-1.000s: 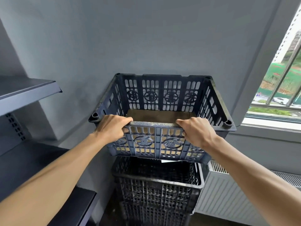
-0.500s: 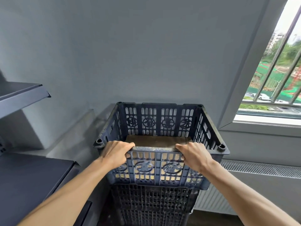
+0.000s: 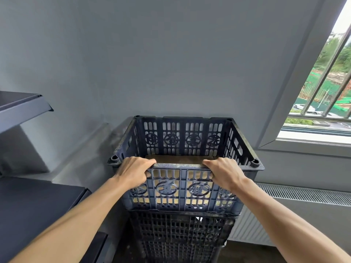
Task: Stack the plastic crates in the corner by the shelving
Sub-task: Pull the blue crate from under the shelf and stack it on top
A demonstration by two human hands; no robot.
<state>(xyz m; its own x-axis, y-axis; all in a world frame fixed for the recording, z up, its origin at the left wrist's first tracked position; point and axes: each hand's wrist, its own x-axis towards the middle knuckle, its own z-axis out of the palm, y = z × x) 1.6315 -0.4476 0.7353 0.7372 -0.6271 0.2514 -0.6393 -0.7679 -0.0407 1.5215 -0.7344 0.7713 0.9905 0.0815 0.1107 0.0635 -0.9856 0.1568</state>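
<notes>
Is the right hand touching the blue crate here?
Touching. The head view shows the right hand with fingers curled over the near rim of the blue crate.

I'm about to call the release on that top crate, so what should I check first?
1. Left hand grips the near rim of the blue crate: ok.
2. Right hand grips the same rim: ok.
3. Blue crate's base meets the black crate along the near edge: ok.
4. Far edge seated: cannot tell, hidden.
5. Blue crate's rim level: ok.
6. Stack stands beside the shelving: ok.
</notes>
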